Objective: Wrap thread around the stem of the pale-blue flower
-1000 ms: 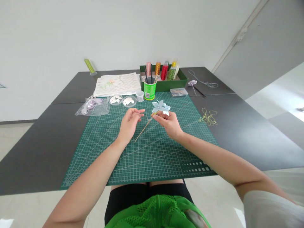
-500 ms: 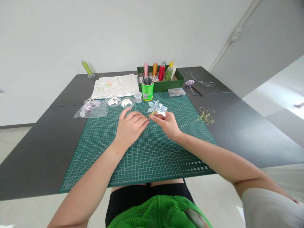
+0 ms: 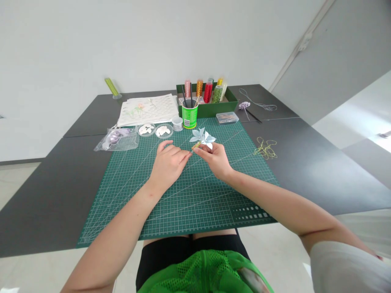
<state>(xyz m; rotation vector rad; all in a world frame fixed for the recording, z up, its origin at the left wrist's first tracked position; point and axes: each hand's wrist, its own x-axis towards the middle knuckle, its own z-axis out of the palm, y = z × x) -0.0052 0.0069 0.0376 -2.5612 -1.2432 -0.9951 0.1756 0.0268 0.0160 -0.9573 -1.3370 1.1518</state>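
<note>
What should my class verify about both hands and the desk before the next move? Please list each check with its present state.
1. Right hand pinching the thin, yellow-green stem below the pale-blue, pointed-petalled flowers: ok.
2. Left hand gripping that stem: cannot tell; the contact is hidden.
3. Stem's lower end in sight: not ok, it is hidden.
4. Tangled, yellow-green thread apart from both hands: ok.
5. Green, gridded cutting mat beneath both hands: ok.

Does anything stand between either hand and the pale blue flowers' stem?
Nothing visible does. The right hand pinches the stem just below the pale blue flowers, and the left hand meets it lower down. The green can stands beyond the flowers, clear of both hands.
</note>
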